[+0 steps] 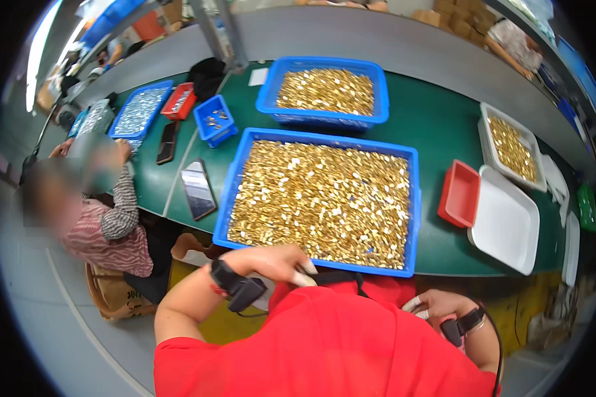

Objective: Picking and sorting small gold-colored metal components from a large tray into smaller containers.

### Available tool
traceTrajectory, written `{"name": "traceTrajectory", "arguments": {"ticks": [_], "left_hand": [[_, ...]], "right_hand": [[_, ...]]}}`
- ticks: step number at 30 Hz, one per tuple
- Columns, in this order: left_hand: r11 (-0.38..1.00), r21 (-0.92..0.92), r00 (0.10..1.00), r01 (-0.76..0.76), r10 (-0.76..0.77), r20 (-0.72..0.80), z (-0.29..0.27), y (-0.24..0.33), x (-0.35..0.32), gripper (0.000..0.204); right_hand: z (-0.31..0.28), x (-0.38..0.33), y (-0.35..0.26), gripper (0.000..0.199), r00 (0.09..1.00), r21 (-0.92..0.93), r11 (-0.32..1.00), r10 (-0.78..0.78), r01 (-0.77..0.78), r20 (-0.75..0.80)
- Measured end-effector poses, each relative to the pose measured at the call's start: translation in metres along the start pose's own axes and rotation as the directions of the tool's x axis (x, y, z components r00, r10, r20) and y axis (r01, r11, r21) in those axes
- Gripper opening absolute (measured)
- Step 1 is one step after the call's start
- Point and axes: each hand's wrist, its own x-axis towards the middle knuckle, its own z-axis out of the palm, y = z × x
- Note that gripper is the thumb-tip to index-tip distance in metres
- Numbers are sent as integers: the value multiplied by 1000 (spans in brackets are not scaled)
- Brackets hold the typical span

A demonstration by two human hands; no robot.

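My left hand [279, 263] is at my waist, by the near edge of a large blue tray [414, 218]. White covers sit on its fingertips, which are bent together near a black strap [341, 277]; what they pinch, if anything, is hidden. My right hand [445, 306] is at my right side against my red shirt [338, 337], its covered fingertips apart and nothing seen in them. Both wrists carry black devices on bands. Many small gold-coloured metal pieces [321, 198] fill the tray in front of me.
Behind it stands a second blue bin [266, 99] of gold pieces. A red tray [459, 194], a white tray [506, 221] and a pale bin [487, 135] are at right. A phone [198, 189] and small blue bin [216, 135] lie left, near a seated person [109, 231].
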Motion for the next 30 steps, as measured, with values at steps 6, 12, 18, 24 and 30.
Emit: {"name": "traceTrajectory", "arguments": {"ticks": [6, 12, 18, 24, 30], "left_hand": [[942, -255, 956, 217, -258, -140, -48, 32, -8, 31], [991, 79, 781, -110, 135, -610, -72, 23, 60, 22], [885, 450, 632, 115, 285, -721, -82, 26, 95, 15], [832, 555, 568, -12, 463, -681, -88, 6, 125, 13], [779, 625, 662, 56, 439, -607, -90, 1, 141, 14]], "right_hand": [[-74, -48, -16, 8, 907, -784, 530, -61, -324, -416], [-85, 44, -146, 17, 458, -528, 822, -562, 216, -688], [-75, 145, -185, 16, 496, -777, 619, -712, 110, -497], [-77, 161, -191, 17, 472, -782, 624, -690, 2, -549], [-78, 160, -191, 14, 506, -747, 665, -638, -17, -580]]}}
